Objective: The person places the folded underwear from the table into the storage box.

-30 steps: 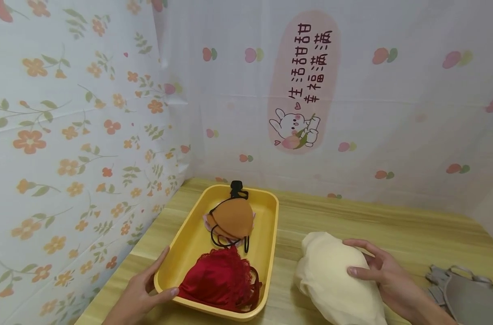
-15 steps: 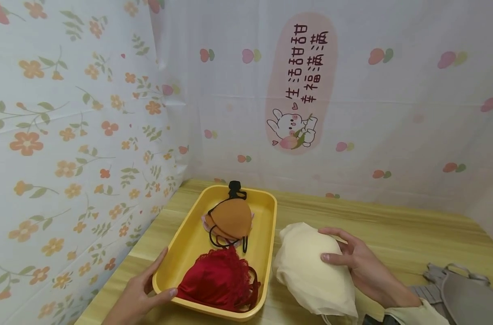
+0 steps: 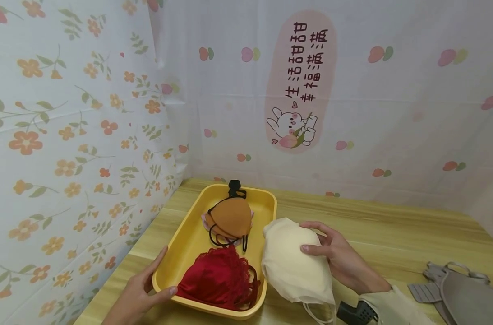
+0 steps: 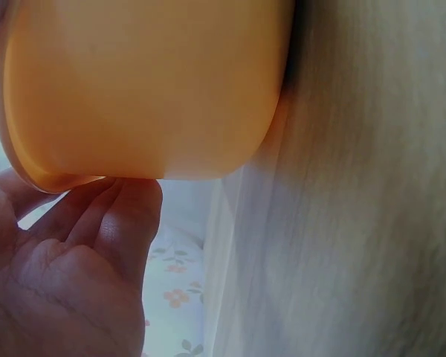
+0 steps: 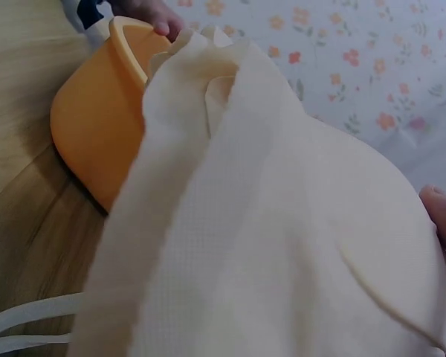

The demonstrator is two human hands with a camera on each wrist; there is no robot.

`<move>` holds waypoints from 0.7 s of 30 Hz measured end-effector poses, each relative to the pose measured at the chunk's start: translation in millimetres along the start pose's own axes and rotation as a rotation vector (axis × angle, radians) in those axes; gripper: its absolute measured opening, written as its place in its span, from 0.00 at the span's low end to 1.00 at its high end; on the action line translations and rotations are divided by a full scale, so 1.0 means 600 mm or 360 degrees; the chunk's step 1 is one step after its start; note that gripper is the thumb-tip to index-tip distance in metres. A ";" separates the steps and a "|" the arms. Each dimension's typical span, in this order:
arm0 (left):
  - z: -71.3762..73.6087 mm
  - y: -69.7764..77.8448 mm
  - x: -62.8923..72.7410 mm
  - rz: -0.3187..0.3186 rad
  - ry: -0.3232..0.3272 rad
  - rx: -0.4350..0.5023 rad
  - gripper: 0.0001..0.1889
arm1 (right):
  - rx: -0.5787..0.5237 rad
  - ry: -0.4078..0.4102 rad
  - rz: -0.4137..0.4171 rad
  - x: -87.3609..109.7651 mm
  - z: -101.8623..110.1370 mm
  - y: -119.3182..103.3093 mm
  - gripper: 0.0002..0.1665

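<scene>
A cream bra (image 3: 297, 262) with folded cups is in my right hand (image 3: 345, 259), thumb on top of the cup and fingers behind it. It hangs right by the right rim of a yellow tray (image 3: 185, 255), its thin straps dangling below. In the right wrist view the cream bra (image 5: 282, 208) fills the middle and partly covers the tray (image 5: 97, 123). My left hand (image 3: 138, 291) grips the tray's near left corner, as the left wrist view shows with fingers (image 4: 130, 216) against the outer wall. Inside the tray lie a red lace-trimmed bra (image 3: 211, 280) and a brown bra with black straps (image 3: 232, 219).
A grey bra (image 3: 471, 295) lies on the wood-grain table (image 3: 392, 239) at the right. Something pinkish (image 3: 207, 221) shows under the brown bra. Printed curtains (image 3: 226, 122) stand behind the table and along its left side.
My right hand has carried the cream bra leftward, from over the table to the tray's right rim. My left hand stays at the tray's corner.
</scene>
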State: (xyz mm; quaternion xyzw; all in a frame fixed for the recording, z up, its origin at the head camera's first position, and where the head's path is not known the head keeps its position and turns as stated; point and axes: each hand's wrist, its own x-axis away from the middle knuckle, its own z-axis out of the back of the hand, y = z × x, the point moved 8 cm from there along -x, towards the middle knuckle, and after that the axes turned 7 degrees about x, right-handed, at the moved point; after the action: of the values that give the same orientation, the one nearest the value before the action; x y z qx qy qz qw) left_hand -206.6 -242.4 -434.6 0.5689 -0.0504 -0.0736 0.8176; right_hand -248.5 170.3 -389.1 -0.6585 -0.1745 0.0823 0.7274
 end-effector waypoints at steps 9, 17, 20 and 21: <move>-0.001 0.001 0.003 -0.0036 0.0035 0.0000 0.46 | -0.0065 -0.0035 0.0010 -0.028 -0.036 -0.012 0.32; -0.002 0.004 0.004 -0.0088 0.0039 0.0028 0.46 | -0.0103 -0.0088 0.0048 -0.055 -0.081 -0.030 0.31; -0.001 0.003 0.003 -0.0078 0.0045 0.0029 0.46 | -0.0114 -0.0112 0.0052 -0.066 -0.101 -0.036 0.32; -0.001 0.002 0.003 -0.0070 0.0045 0.0032 0.46 | -0.0117 -0.0115 0.0055 -0.070 -0.107 -0.038 0.32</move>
State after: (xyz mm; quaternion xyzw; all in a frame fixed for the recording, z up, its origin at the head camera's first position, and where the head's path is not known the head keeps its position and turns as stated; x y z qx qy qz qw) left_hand -204.5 -241.4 -433.5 0.5790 -0.0269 -0.0830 0.8107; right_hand -266.4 93.5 -377.3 -0.6843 -0.1922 0.1121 0.6944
